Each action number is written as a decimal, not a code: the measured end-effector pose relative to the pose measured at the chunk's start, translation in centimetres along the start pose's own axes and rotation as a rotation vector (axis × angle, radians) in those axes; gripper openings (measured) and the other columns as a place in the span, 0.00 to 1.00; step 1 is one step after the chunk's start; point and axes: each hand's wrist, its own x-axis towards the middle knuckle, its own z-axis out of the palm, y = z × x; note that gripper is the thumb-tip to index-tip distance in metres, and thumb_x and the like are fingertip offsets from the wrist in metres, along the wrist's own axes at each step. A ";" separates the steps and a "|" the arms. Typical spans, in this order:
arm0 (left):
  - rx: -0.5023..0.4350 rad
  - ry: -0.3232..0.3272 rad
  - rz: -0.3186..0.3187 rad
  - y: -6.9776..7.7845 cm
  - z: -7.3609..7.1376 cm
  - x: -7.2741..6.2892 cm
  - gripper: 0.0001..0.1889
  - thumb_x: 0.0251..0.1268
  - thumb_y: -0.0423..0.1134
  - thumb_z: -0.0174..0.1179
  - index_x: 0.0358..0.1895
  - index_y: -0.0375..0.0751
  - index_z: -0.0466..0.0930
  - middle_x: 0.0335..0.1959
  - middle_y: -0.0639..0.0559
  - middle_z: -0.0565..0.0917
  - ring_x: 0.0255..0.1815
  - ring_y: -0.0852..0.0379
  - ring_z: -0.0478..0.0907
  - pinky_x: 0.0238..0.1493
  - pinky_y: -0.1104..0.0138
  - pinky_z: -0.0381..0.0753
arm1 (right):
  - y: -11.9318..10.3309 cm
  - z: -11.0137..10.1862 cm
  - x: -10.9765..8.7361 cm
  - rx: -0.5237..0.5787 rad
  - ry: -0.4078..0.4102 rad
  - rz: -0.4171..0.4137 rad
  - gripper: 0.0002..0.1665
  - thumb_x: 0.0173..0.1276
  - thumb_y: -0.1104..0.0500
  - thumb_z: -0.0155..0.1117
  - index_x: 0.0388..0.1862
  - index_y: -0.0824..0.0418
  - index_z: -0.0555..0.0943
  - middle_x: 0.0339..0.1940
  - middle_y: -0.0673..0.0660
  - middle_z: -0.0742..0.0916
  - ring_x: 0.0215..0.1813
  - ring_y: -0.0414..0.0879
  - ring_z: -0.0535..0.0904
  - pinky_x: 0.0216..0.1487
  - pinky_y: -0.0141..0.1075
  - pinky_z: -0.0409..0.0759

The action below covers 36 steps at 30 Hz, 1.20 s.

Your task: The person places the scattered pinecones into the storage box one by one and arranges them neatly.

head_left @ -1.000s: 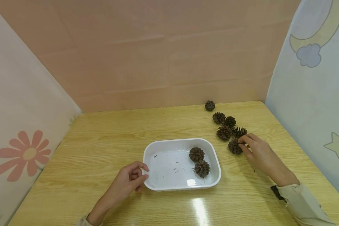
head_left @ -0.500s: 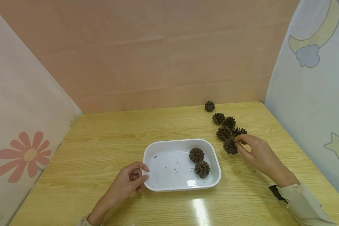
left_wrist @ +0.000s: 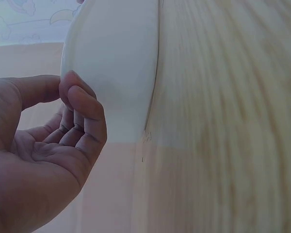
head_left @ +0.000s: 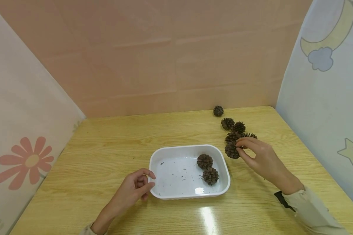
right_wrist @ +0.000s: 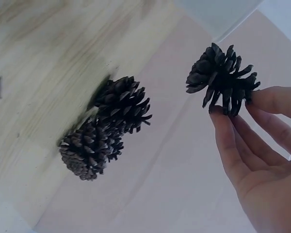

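Between thumb and fingertips my right hand (head_left: 260, 160) pinches a brown pine cone (right_wrist: 222, 80); in the right wrist view it is held up off the table. Two more pine cones (head_left: 205, 161) lie at the right side of a white rectangular tray (head_left: 179, 197). At the tray's left end, my left hand (head_left: 135, 188) pinches the rim between thumb and index finger, its other fingers curled below, as the left wrist view also shows. Behind the held cone, a loose group of pine cones (head_left: 233, 136) sits on the table, partly hidden by the right hand.
A single pine cone (head_left: 218, 111) stands near the back edge of the wooden table (head_left: 111, 147). Small dark flakes lie on the tray floor. A pinkish-brown backdrop (head_left: 176, 58) rises behind, with patterned white sheets (head_left: 320, 107) at both sides.
My right hand has lifted the pine cone from the front of the group and carried it left toward the tray. The left hand and tray have stayed still.
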 end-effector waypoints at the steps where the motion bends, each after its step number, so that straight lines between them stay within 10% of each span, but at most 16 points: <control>1: 0.001 0.001 0.000 0.0 0.0 0.0 0.16 0.69 0.35 0.63 0.52 0.27 0.74 0.24 0.46 0.75 0.20 0.59 0.76 0.22 0.69 0.80 | -0.1 0.0 0.1 0.003 0.004 -0.007 0.18 0.50 0.75 0.74 0.39 0.61 0.85 0.42 0.55 0.88 0.43 0.50 0.85 0.47 0.24 0.79; 18: -0.002 0.002 0.004 -0.2 -0.1 0.1 0.16 0.69 0.35 0.63 0.51 0.27 0.74 0.25 0.47 0.74 0.20 0.59 0.75 0.22 0.69 0.79 | -1.6 -0.1 1.8 0.069 0.000 -0.103 0.07 0.66 0.62 0.66 0.41 0.63 0.86 0.45 0.57 0.87 0.47 0.51 0.85 0.57 0.19 0.72; 26: -0.005 -0.001 0.013 -0.2 0.0 0.1 0.16 0.69 0.35 0.64 0.51 0.27 0.74 0.24 0.47 0.74 0.19 0.60 0.75 0.22 0.70 0.79 | -2.4 0.2 2.6 0.093 0.042 -0.143 0.19 0.77 0.51 0.56 0.40 0.63 0.86 0.46 0.58 0.87 0.45 0.51 0.85 0.48 0.26 0.79; 36: 0.001 0.005 -0.005 -0.1 0.0 0.1 0.15 0.68 0.34 0.64 0.51 0.27 0.74 0.25 0.47 0.74 0.20 0.59 0.75 0.22 0.69 0.79 | -3.9 1.2 3.7 0.136 0.019 -0.177 0.05 0.66 0.66 0.66 0.40 0.62 0.86 0.46 0.56 0.87 0.46 0.50 0.85 0.49 0.30 0.81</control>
